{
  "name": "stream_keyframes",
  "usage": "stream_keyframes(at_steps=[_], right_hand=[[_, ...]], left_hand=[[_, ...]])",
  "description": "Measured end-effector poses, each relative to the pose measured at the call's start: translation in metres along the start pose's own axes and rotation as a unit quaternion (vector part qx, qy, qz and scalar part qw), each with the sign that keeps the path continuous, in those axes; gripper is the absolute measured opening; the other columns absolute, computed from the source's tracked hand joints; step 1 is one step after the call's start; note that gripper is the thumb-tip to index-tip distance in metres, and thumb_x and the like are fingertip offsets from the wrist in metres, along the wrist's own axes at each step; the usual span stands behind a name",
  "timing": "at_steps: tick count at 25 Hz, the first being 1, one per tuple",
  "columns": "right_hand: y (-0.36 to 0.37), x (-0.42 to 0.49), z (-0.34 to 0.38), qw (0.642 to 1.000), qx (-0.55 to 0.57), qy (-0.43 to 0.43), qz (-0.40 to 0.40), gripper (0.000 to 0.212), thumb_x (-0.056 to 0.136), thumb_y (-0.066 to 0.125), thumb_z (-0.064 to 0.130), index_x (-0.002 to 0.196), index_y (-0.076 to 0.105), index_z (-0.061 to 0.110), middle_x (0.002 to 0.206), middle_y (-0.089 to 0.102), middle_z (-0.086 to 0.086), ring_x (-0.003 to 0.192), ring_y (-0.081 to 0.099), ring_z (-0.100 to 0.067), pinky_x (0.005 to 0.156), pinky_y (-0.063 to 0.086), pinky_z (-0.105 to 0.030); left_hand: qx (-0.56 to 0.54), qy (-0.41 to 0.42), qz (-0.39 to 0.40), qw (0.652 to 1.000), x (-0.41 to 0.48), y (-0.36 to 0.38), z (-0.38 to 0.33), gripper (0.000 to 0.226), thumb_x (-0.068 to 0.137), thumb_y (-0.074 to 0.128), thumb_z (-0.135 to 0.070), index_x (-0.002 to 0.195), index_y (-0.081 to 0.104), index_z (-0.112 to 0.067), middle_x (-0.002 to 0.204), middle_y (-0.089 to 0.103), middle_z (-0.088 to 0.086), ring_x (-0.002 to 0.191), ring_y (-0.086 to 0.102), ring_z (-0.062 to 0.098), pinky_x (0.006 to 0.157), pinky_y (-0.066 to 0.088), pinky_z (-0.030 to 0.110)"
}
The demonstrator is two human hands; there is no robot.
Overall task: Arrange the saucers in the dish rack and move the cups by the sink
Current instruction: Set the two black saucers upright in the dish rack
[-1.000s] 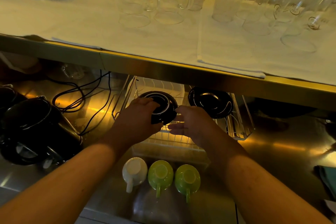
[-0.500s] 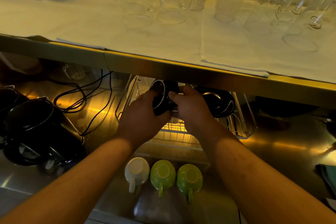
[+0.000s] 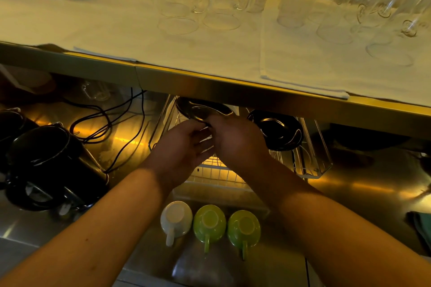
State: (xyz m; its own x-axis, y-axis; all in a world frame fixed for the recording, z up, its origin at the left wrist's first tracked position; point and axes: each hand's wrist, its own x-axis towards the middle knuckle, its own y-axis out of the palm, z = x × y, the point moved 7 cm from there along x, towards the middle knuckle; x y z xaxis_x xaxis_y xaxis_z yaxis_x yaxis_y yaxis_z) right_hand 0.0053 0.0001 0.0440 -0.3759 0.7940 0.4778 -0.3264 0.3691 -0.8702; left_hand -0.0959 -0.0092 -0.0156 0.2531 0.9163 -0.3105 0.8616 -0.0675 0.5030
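My right hand grips a black saucer by its near edge and holds it tilted over the left part of the wire dish rack; the shelf edge hides the saucer's far side. Just below it, my left hand has its fingers spread and holds nothing. More black saucers lean in the rack's right part. In front of the rack, a white cup and two green cups stand upside down in a row on the steel counter.
A steel shelf edge overhangs the rack; its top carries a white cloth with several upturned glasses. A black kettle and black cables lie to the left. A green cloth sits at the right edge.
The saucer passed from my left hand to my right and rose further back under the shelf. My left hand let go and opened.
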Motion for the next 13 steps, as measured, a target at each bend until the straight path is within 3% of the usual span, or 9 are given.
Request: stream_keyframes(at_steps=[5, 10, 13], right_hand=[[0.015, -0.003, 0.0, 0.996, -0.051, -0.05, 0.049, 0.026, 0.074, 0.068, 0.012, 0.099, 0.063, 0.011, 0.077, 0.071, -0.009, 0.068, 0.066, -0.031, 0.057, 0.052, -0.035], [0.029, -0.009, 0.001, 0.993, -0.052, -0.062, 0.091, 0.024, 0.078, 0.062, 0.008, 0.102, 0.061, 0.008, 0.083, 0.071, -0.012, 0.071, 0.067, -0.033, 0.059, 0.053, -0.038], [0.032, -0.013, 0.001, 0.994, -0.032, -0.063, 0.082, 0.021, 0.079, 0.063, 0.009, 0.099, 0.064, 0.009, 0.081, 0.072, -0.01, 0.069, 0.068, -0.031, 0.057, 0.051, -0.035]], left_hand=[[-0.068, -0.052, -0.036, 0.996, 0.004, -0.007, 0.01, 0.034, 0.094, 0.054, -0.019, 0.123, 0.069, -0.011, 0.113, 0.076, 0.01, 0.101, 0.076, 0.025, 0.078, 0.062, 0.036], [-0.092, -0.085, -0.06, 0.99, 0.003, -0.011, 0.019, 0.046, 0.093, 0.053, -0.021, 0.135, 0.061, -0.005, 0.119, 0.072, 0.017, 0.101, 0.075, 0.029, 0.079, 0.062, 0.038], [-0.084, -0.099, -0.072, 0.989, 0.001, -0.013, 0.022, 0.044, 0.094, 0.053, -0.023, 0.132, 0.063, -0.004, 0.112, 0.076, 0.015, 0.1, 0.075, 0.028, 0.087, 0.058, 0.039]])
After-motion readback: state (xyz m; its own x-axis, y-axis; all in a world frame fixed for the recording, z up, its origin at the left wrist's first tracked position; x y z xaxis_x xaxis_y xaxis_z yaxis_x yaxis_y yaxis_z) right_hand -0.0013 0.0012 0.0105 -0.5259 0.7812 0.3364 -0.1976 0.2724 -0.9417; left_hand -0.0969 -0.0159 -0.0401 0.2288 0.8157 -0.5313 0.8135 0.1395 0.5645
